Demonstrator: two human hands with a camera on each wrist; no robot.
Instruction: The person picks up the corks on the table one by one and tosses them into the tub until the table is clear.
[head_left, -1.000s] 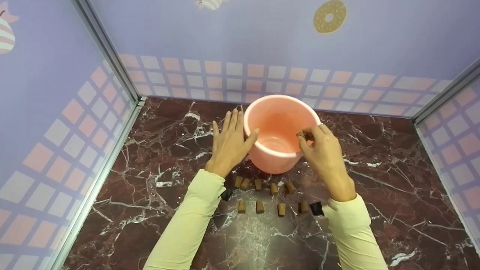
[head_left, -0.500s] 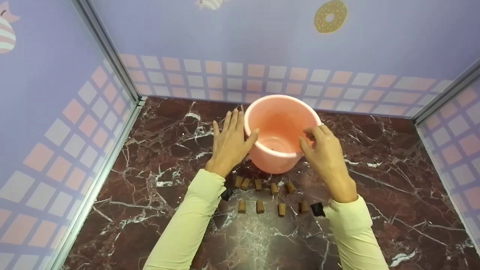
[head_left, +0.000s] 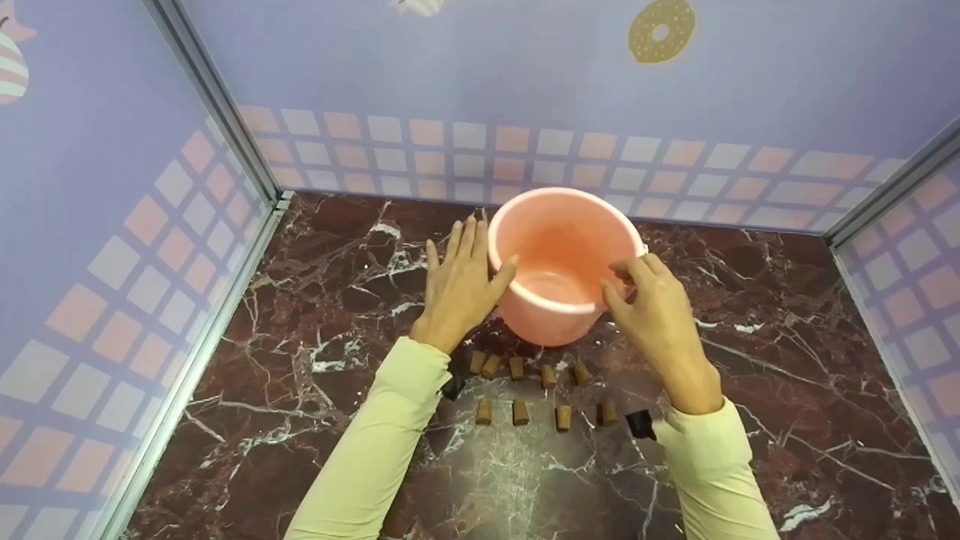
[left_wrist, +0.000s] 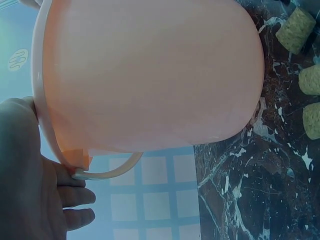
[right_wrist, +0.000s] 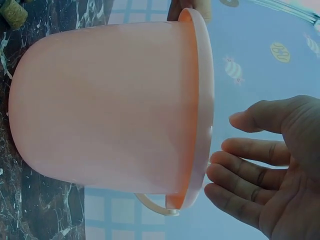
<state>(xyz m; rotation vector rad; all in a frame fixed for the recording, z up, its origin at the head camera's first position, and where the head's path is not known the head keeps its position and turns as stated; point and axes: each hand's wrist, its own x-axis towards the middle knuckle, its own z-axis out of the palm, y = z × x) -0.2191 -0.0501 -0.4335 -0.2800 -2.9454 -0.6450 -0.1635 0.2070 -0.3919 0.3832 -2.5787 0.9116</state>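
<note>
A pink bucket (head_left: 551,322) stands upright near the back wall. My left hand (head_left: 459,291) lies against its left side with fingers straight and the thumb over the rim; in the left wrist view that hand (left_wrist: 30,180) touches the rim. My right hand (head_left: 654,315) is at the right side of the rim, thumb and fingers apart with nothing between them. The right wrist view shows this hand (right_wrist: 270,175) beside the rim of the bucket (right_wrist: 110,110), its fingers loosely bent. Several brown corks stand or lie in front of the bucket, among them one cork (head_left: 563,418) in the nearer row.
The dark red marbled table (head_left: 322,465) is enclosed by a patterned back wall (head_left: 525,82) and side walls. Black pieces (head_left: 640,424) show beside both sleeves. The bucket's handle (left_wrist: 112,172) hangs at its far side.
The cork that my right hand held over the bucket a second ago is out of its fingers. That hand has shifted slightly right and toward me. My left hand has stayed in place.
</note>
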